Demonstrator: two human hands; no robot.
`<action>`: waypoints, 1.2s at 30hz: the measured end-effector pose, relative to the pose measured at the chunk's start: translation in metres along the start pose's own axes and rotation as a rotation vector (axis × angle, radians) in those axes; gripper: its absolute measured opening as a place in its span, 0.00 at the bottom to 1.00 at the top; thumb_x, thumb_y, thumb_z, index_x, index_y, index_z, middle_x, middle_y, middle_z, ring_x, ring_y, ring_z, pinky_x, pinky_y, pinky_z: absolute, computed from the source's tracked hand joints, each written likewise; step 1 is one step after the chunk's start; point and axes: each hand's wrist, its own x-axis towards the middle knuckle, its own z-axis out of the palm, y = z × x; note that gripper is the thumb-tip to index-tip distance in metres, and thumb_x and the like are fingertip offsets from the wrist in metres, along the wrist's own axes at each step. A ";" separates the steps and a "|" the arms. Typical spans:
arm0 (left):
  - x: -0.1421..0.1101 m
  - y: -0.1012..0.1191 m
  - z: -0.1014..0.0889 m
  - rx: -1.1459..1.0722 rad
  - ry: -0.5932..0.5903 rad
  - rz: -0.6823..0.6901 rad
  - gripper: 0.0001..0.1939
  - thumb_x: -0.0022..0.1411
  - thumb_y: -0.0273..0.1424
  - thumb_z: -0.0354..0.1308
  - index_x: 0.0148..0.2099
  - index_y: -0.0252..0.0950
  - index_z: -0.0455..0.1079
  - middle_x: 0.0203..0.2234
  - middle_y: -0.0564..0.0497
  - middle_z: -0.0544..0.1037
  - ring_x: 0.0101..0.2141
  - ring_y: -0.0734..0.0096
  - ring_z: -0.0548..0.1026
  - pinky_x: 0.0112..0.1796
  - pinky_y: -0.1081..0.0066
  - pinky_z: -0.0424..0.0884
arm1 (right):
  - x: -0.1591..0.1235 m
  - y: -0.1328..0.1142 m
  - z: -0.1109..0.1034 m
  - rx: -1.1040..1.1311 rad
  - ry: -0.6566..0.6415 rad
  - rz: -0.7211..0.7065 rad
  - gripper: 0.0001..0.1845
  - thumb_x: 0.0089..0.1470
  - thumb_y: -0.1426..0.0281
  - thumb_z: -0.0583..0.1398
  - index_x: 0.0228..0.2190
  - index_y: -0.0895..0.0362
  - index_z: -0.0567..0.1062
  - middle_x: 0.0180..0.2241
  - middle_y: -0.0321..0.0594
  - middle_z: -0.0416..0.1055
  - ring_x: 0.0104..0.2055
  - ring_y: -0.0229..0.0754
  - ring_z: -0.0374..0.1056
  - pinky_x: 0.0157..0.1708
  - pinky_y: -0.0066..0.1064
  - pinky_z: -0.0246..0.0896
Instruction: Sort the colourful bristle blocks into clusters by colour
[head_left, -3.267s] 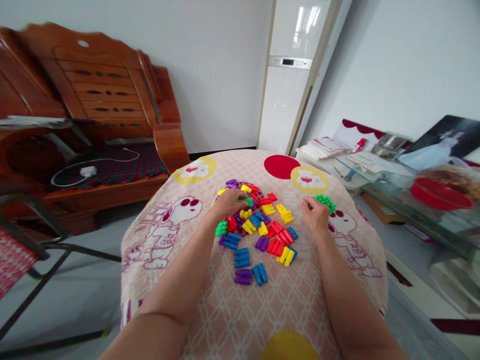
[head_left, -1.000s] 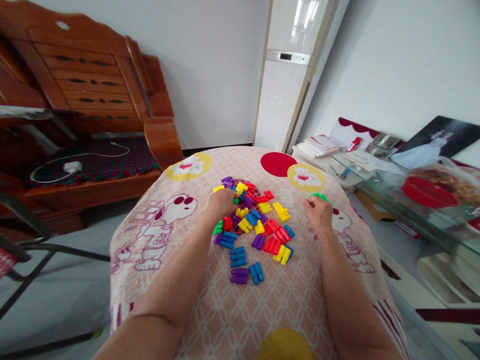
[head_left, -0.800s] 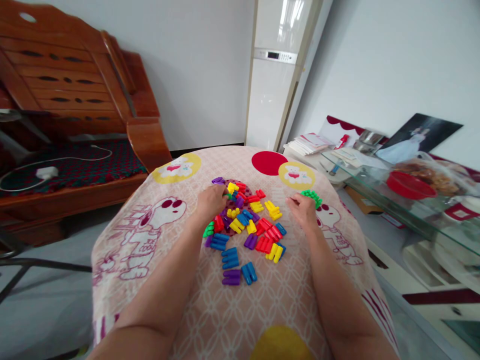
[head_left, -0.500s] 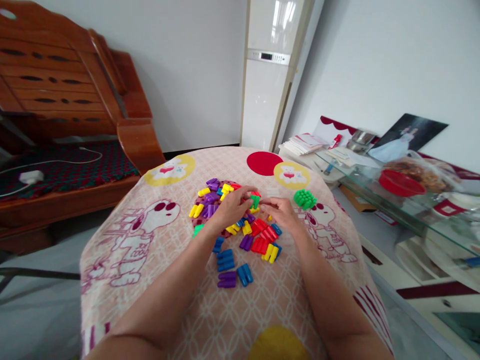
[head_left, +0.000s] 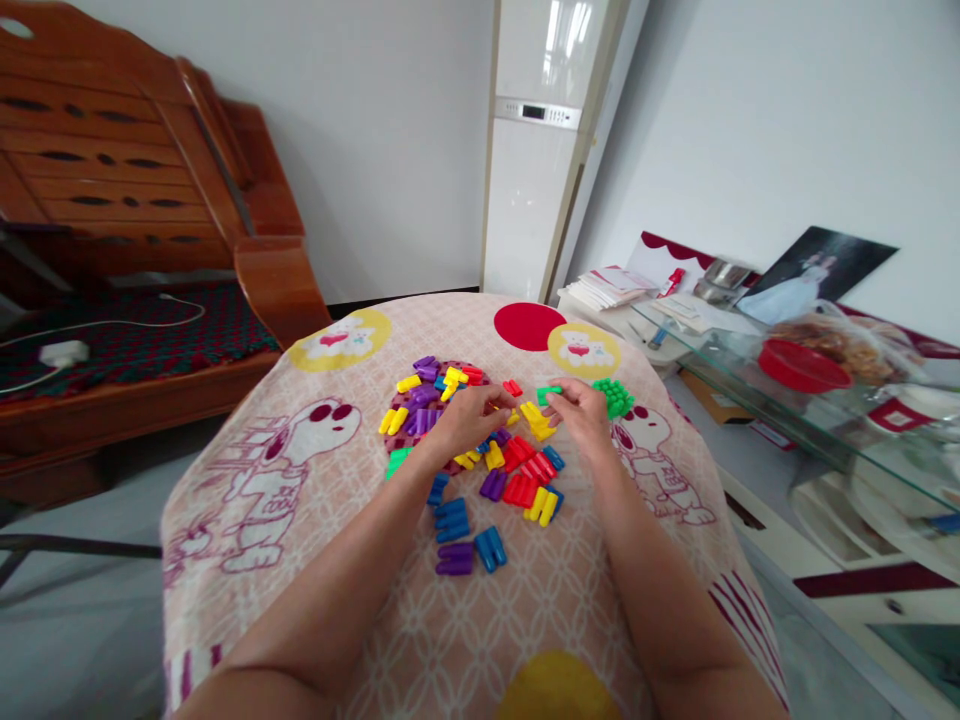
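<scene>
One green block [head_left: 547, 395] is held by the right hand [head_left: 586, 412], gripped between thumb and fingertips, with the fingers set narrow. It is positioned above the yellow blocks [head_left: 537, 422] and to the left of the green cluster [head_left: 614, 398], which is located just beside the right hand on the patterned tablecloth [head_left: 525, 620].

The left hand [head_left: 469, 418] is placed over the multicoloured pile [head_left: 420, 396], its fingers bent and close together; whether anything is pinched there cannot be told. Part of the pile is hidden by this hand and its forearm.

Red blocks [head_left: 529, 460] are grouped between the forearms. On the side nearer the wearer, a purple block [head_left: 455, 558] and a blue block [head_left: 490, 549] are laid side by side, slightly apart. A wooden bench [head_left: 112, 180] is noted to the left; a red bowl [head_left: 804, 366] is seen to the right, near a glass shelf [head_left: 720, 365].
</scene>
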 end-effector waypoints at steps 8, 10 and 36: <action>-0.001 0.001 -0.014 -0.073 0.044 -0.066 0.10 0.57 0.30 0.55 0.38 0.33 0.75 0.30 0.50 0.81 0.30 0.70 0.78 0.32 0.73 0.73 | 0.018 0.025 -0.071 -0.331 0.436 -0.101 0.24 0.44 0.60 0.60 0.41 0.63 0.79 0.32 0.47 0.78 0.29 0.47 0.73 0.28 0.37 0.69; -0.002 0.002 -0.014 -0.065 0.037 -0.082 0.10 0.57 0.30 0.55 0.38 0.33 0.76 0.30 0.50 0.80 0.30 0.69 0.78 0.33 0.72 0.73 | 0.020 0.028 -0.082 -0.444 0.457 -0.140 0.24 0.45 0.62 0.60 0.41 0.63 0.79 0.33 0.48 0.79 0.31 0.48 0.73 0.32 0.39 0.69; -0.032 -0.018 -0.106 0.415 -0.324 -0.365 0.08 0.42 0.31 0.64 0.31 0.38 0.77 0.19 0.55 0.76 0.24 0.69 0.73 0.26 0.74 0.62 | 0.003 0.023 -0.029 -0.994 0.132 -0.343 0.16 0.56 0.62 0.56 0.26 0.56 0.78 0.27 0.46 0.77 0.28 0.43 0.67 0.30 0.31 0.51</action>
